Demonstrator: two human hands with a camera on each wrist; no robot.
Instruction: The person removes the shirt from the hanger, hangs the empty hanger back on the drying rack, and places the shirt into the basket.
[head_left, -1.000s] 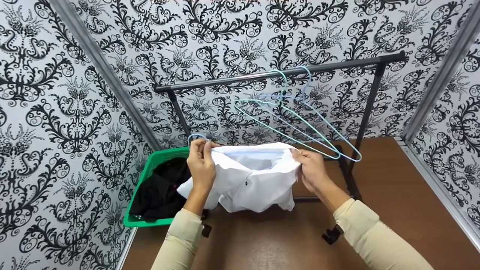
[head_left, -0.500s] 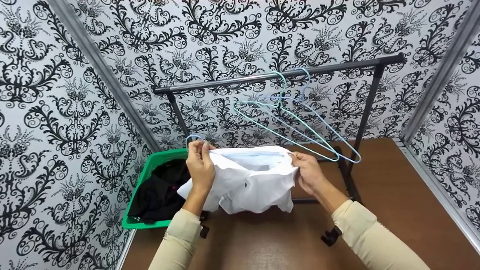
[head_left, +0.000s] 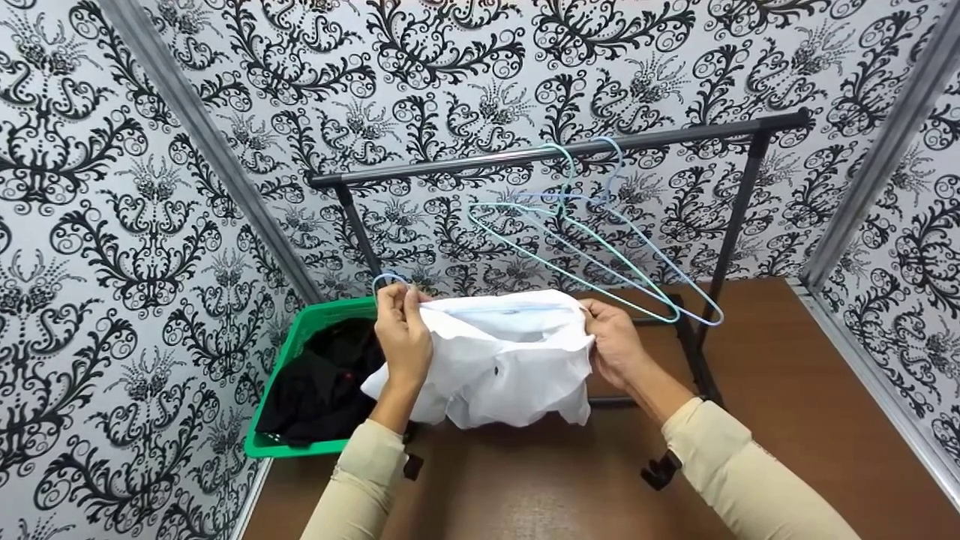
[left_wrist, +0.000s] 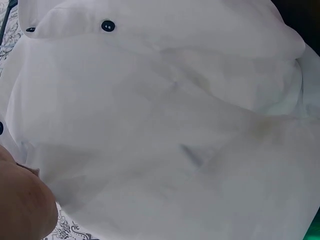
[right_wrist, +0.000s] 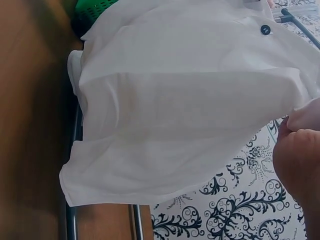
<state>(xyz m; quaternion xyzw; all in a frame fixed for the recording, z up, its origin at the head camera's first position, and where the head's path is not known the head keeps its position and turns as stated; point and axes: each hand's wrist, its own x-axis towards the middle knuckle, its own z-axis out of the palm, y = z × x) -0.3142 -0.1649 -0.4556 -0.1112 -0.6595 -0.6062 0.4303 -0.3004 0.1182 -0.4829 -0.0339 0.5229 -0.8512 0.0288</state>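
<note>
A white button-up shirt (head_left: 517, 382) hangs between my two hands in the head view, its collar opening facing up and dark buttons down its front. At the opening's left end my left hand (head_left: 403, 330) pinches the cloth between thumb and fingers. A light blue hanger hook (head_left: 390, 279) sticks up right behind that hand. My right hand (head_left: 616, 341) grips the opening's right end, fingertips partly hidden by cloth. Across the inside of the opening runs a pale blue strip (head_left: 510, 310). Both wrist views are mostly filled by the shirt's front (left_wrist: 150, 115), its lower hem (right_wrist: 120, 200) loose.
Behind the shirt stands a dark metal clothes rack (head_left: 480, 159) on castors. A mint hanger (head_left: 570, 259) and a blue hanger (head_left: 660, 259) hang from its bar. At left is a green basket (head_left: 300, 451) with black clothes (head_left: 322, 390). Patterned walls enclose the brown floor (head_left: 810, 420).
My right hand has shifted slightly left with its end of the shirt, and the collar opening has narrowed a little. The left hand stays almost where it was.
</note>
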